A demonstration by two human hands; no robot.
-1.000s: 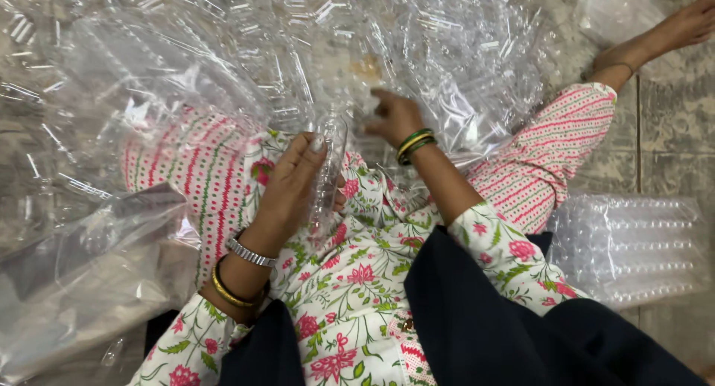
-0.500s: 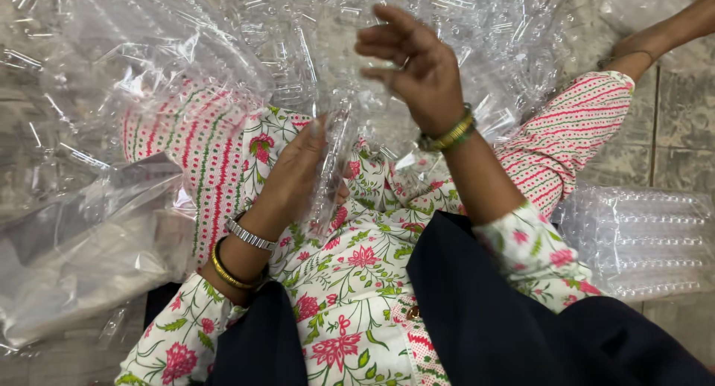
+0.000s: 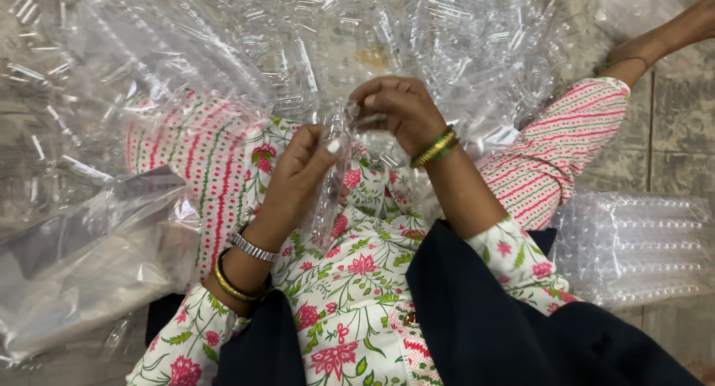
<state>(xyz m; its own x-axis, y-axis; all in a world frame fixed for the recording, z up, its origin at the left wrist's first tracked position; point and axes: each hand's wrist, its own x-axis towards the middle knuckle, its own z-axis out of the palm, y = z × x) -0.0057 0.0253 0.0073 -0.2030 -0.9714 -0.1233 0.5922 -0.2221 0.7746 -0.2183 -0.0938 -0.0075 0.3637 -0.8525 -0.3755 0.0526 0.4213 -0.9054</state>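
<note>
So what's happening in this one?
A person sits on the floor with a heap of clear plastic pieces spread over their lap. The left hand holds one thin clear plastic piece upright, and the right hand pinches at its top end. A clear plastic bag lies to the left, stacked clear trays to the right.

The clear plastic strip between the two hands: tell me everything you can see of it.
The clear plastic strip is thin, glossy and see-through, with moulded ridges. It stands nearly upright over the lap, slightly tilted. The left hand grips its middle; the right hand pinches its top end with the fingers. Its lower end hangs against the floral fabric.
</note>
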